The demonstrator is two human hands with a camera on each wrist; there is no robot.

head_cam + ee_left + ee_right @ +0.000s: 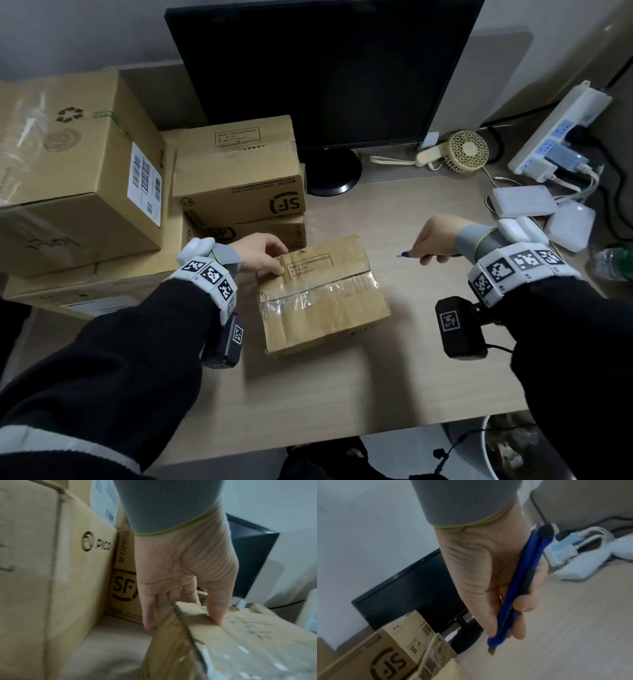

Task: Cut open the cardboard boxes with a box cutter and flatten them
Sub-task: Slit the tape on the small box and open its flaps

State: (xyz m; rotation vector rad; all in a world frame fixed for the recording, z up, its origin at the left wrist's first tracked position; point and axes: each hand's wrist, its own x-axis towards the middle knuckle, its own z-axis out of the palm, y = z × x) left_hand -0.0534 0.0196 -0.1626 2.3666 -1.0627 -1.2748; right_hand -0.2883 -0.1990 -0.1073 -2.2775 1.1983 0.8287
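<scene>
In the head view, a taped cardboard box [323,294] sits at centre frame on the desk [428,359]. The left hand [262,255] grips its upper-left corner; at right, the right hand [436,240] clasps a blue box cutter [407,254], apart from the box.

The left wrist view shows thumb on top, fingers [148,612] down the side.

The right wrist view shows fingers curled round the cutter, blade out at lower centre.

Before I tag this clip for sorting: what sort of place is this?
Probably an office or home desk used for handling parcels: a dark monitor stands at the back, a power strip with chargers lies on the right, and shipping boxes are stacked on the left.
</scene>
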